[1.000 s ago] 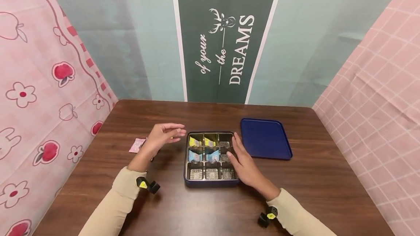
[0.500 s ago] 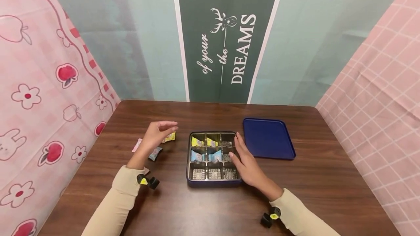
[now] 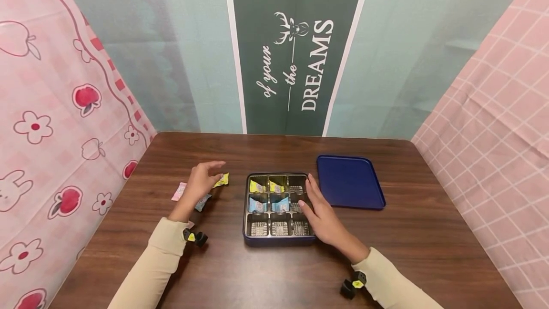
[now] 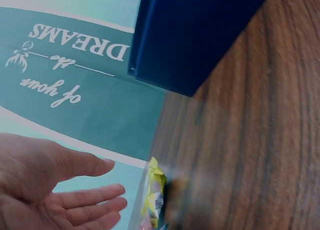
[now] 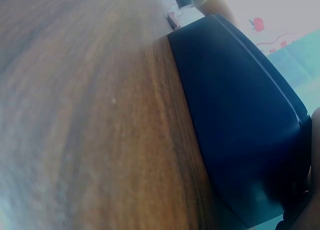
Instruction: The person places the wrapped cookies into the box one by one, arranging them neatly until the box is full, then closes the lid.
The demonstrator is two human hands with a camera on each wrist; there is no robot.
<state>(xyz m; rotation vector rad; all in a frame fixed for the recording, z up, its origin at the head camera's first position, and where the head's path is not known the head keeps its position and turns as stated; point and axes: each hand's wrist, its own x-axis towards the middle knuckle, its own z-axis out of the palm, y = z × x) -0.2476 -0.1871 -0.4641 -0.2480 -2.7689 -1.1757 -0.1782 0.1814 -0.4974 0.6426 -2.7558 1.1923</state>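
Noted sheen on wood-grain table (image 3: 266, 275); smooth satin finish on lid (image 3: 350, 182), right; shiny plastic in divided tray (image 3: 279, 228); crinkled film on yellow packet (image 3: 222, 180); matt cloth (image 3: 394, 56), far.

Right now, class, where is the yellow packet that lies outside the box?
In the head view, the yellow packet lies on the table, left of the box, beside the left hand.

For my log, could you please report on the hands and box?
Left hand near loose yellow packet, holding nothing. Right hand at right rim of box. Four packets visible inside. No visible obstruction.
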